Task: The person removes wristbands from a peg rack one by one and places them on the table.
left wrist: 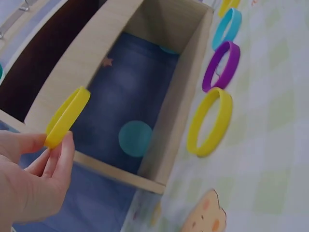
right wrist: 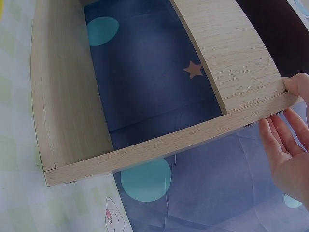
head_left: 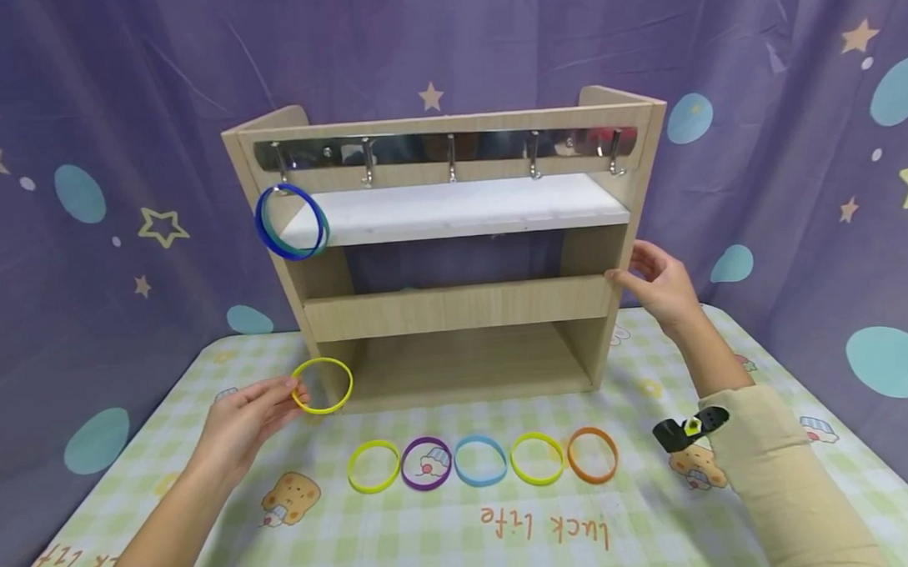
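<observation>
My left hand pinches a yellow silicone wristband between thumb and fingers, in front of the shelf's lower left corner. In the left wrist view the yellow wristband tilts up from the fingertips. At the right, my right hand grips the side panel of a small wooden shelf; its thumb lies on the front edge and its fingers on the outer face, as the right wrist view shows along the side panel. A dark blue wristband and a teal one hang from the leftmost hook.
On the checked tablecloth several wristbands lie in a row: yellow, purple, light blue, yellow and orange. A metal hook strip spans the shelf's top. Behind hangs a purple curtain.
</observation>
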The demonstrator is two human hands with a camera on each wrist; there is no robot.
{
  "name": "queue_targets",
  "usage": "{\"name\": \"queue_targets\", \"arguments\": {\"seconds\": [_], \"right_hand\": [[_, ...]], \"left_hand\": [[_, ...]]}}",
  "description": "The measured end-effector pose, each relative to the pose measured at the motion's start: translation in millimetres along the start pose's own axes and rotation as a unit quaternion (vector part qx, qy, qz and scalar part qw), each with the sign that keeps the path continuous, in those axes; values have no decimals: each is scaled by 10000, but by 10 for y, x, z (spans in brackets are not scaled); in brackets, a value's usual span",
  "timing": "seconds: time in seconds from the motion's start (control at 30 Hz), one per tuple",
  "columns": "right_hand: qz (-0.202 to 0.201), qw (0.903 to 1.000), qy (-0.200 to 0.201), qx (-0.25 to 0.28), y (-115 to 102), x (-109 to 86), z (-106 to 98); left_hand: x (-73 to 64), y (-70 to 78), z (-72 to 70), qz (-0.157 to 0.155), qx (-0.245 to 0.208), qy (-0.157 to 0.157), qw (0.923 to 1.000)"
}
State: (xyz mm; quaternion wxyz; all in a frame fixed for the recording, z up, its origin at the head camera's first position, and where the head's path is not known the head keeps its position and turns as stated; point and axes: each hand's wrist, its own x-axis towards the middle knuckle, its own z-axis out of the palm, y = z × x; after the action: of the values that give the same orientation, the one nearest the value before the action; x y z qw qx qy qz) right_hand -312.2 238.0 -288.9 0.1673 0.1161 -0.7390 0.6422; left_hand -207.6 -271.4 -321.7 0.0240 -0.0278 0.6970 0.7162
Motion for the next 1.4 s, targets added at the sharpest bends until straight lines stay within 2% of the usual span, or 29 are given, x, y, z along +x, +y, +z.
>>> {"name": "queue_targets", "arguments": {"seconds": [0.2,0.5,0.63,0.77,0.87,1.2,1.4], "right_hand": [[8,10000,-19,-29,-1,-5,-5],[-1,10000,2,-26,5,-5,0],[-16,10000,2,-24,5,-9,4],[-8,9999,0,-103,2,-9,3],[-9,9999,0,-102,1,-6,-1],[-44,10000,9,-65,17,0,-4],[-52,9998,14,-189,19,7,-8]], "left_hand": [[22,-134,-87,-52,948,-263,9951],[53,-286,-194,-366,1505,-640,9859],[49,-338,-256,-540,1846,-908,9771],[45,-374,-322,-582,2110,-1251,9677],[52,-403,-363,-606,2186,-1415,9636],[98,-504,-454,-891,2383,-1541,9547],[92,-539,-428,-791,2609,-1508,9502]]}}
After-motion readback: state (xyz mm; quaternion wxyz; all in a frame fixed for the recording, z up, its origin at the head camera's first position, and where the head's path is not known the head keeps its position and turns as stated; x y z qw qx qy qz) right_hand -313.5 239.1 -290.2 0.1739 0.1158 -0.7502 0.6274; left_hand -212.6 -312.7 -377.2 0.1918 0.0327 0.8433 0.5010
